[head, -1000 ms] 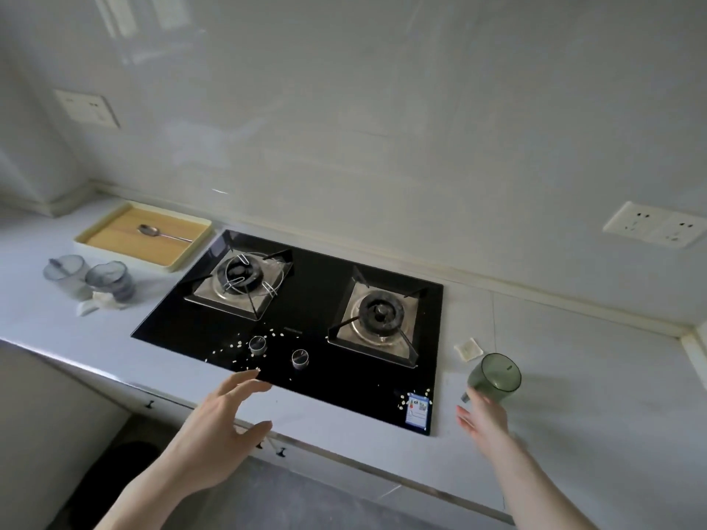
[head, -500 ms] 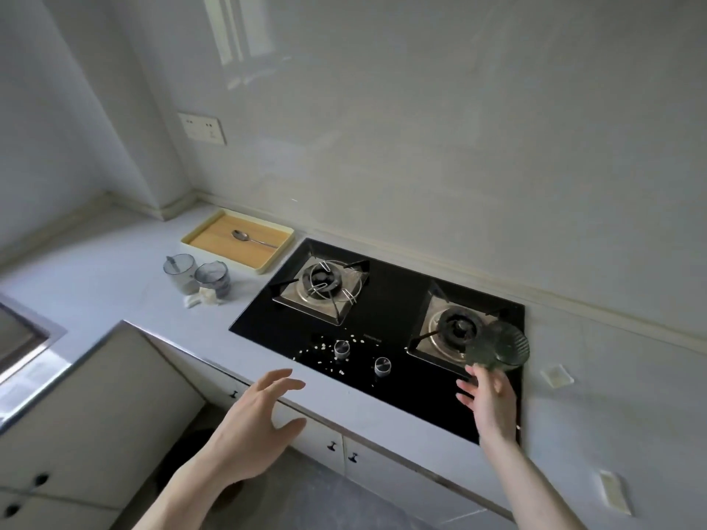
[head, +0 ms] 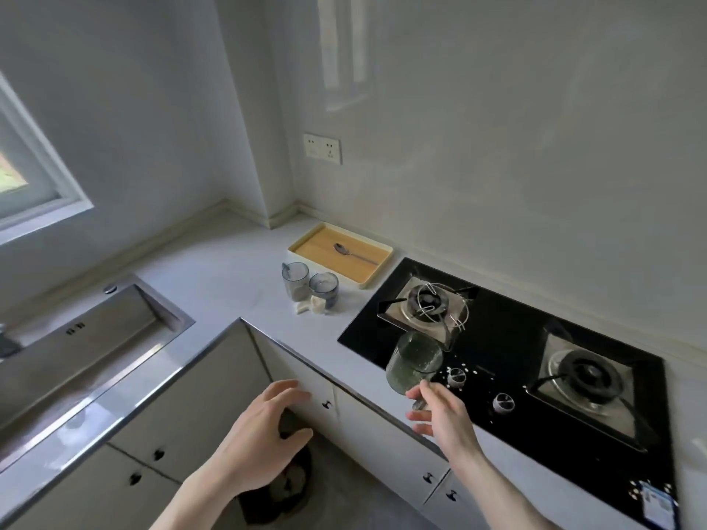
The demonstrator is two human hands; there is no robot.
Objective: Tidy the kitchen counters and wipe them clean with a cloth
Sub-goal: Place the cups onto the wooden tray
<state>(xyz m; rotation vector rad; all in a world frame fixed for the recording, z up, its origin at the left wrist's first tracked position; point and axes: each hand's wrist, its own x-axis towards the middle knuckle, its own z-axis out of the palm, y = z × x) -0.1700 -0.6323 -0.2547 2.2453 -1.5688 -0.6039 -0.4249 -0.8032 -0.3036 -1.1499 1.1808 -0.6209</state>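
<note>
Your right hand [head: 443,411] has the green glass [head: 415,361] pinched by its base, tipped so the mouth points up and away toward the left burner [head: 428,304], above the hob's [head: 509,338] front edge. Left hand [head: 264,434] hangs loose-fingered, holding nothing, off the surface [head: 229,277] over the cabinet fronts.

text check | I can't read anything here | blue-white sticker [head: 657,506] on near right corner of black hob [head: 509,350]: print too small and blurred | faint mark on hob front by knobs [head: 456,376]: illegible | wall socket [head: 322,148]: no legible markings
</note>
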